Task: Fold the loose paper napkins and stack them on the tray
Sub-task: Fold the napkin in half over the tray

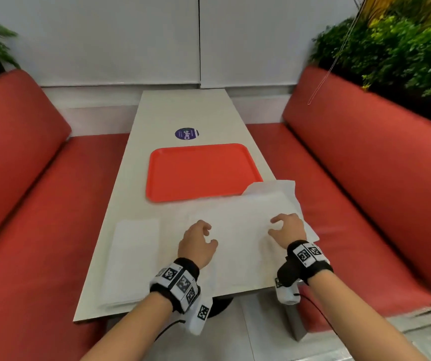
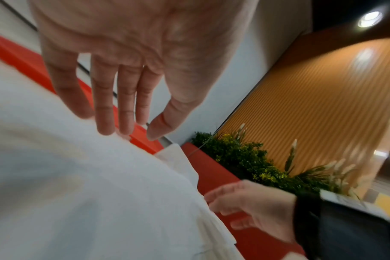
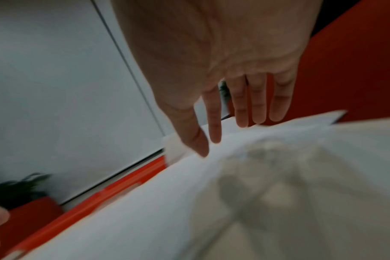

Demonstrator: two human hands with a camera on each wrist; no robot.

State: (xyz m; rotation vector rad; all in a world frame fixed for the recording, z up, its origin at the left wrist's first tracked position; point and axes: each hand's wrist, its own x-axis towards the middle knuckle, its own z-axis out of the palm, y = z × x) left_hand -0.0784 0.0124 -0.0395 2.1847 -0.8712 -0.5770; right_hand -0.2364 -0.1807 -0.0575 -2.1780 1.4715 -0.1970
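A large white paper napkin (image 1: 237, 225) lies spread on the near right of the table, its far right corner lapping over the red tray (image 1: 201, 173). More white napkin sheets (image 1: 284, 188) lie under it at the right edge. My left hand (image 1: 198, 241) hovers over the napkin's left part, fingers relaxed and spread (image 2: 105, 123). My right hand (image 1: 287, 227) is over its right part, fingers hanging loosely (image 3: 241, 121) just above the paper (image 3: 189, 193). Neither hand holds anything. A folded napkin (image 1: 133, 259) lies at the near left. The tray carries nothing.
The narrow white table (image 1: 183, 110) runs between two red benches (image 1: 27, 204), (image 1: 365, 178). A round blue sticker (image 1: 186, 133) sits beyond the tray. Green plants (image 1: 396, 48) stand behind the right bench and at the far left.
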